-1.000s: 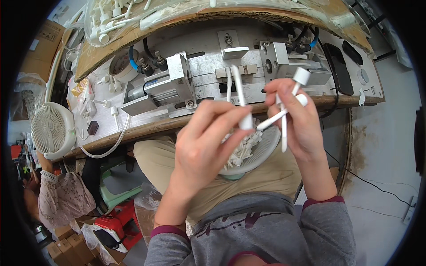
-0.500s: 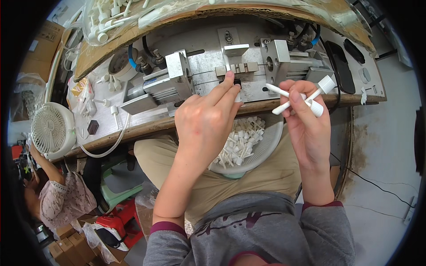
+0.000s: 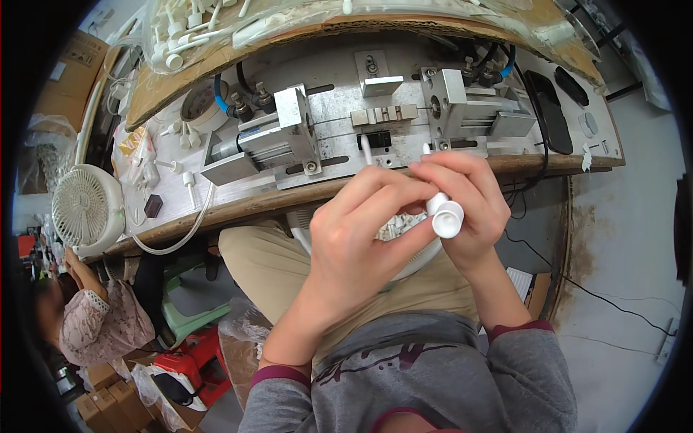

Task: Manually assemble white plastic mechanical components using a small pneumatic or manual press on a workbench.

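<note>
A white plastic part is grasped in the right hand, just off the bench's front edge. A thin white tube is pinched by the left hand, above a bowl of white pieces.

1. Small assembly workshop, by every sign.
2. Worn wooden tabletop carrying a metal pneumatic jig with blue air hoses.
3. Clear bags of white plastic parts heaped along the back.
4. Small white fan at the left end.
5. Stained concrete floor, cardboard boxes, another seated person nearby.
</note>
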Demonstrator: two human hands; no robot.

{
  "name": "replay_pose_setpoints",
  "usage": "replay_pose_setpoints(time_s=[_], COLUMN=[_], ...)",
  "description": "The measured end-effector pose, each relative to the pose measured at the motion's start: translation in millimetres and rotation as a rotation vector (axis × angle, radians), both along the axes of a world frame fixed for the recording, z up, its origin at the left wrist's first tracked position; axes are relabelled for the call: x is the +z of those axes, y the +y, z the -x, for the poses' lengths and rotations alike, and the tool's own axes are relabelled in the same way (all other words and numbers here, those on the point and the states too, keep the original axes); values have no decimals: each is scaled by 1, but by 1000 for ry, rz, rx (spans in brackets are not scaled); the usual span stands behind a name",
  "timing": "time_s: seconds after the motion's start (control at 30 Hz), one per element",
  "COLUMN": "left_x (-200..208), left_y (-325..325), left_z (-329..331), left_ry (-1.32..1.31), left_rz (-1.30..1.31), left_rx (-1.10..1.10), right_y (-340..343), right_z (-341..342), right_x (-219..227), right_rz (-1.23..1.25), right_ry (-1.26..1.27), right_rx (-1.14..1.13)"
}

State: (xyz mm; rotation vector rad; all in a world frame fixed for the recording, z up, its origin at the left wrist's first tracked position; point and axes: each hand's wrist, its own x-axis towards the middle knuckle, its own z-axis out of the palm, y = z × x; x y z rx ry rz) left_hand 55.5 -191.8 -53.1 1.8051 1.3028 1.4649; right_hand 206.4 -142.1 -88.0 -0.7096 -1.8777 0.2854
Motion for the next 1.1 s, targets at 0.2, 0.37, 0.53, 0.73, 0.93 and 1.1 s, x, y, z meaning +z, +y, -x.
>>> replay_pose_setpoints(time_s=[0.2, 0.37, 0.53, 0.73, 0.93, 1.1], left_x=[-6, -32, -42, -28, -28, -34], left_y=[3, 16, 30, 31, 37, 33], left_z=[20, 20, 22, 23, 30, 30], left_ry=[34, 385, 632, 755, 764, 736], left_rz=[-55, -100, -246, -147, -138, -144], left_rx=[171, 213, 237, 240, 233, 260], right_y=[2, 2, 2, 0, -1, -2], right_z=[-9, -13, 4, -1, -22, -38], right_x=[5, 7, 7, 4, 5, 11], right_rz=[552, 1019, 1204, 1183, 994, 1067], right_ry=[301, 646, 769, 733, 727, 821], right_rx=[34, 219, 346, 344, 157, 418])
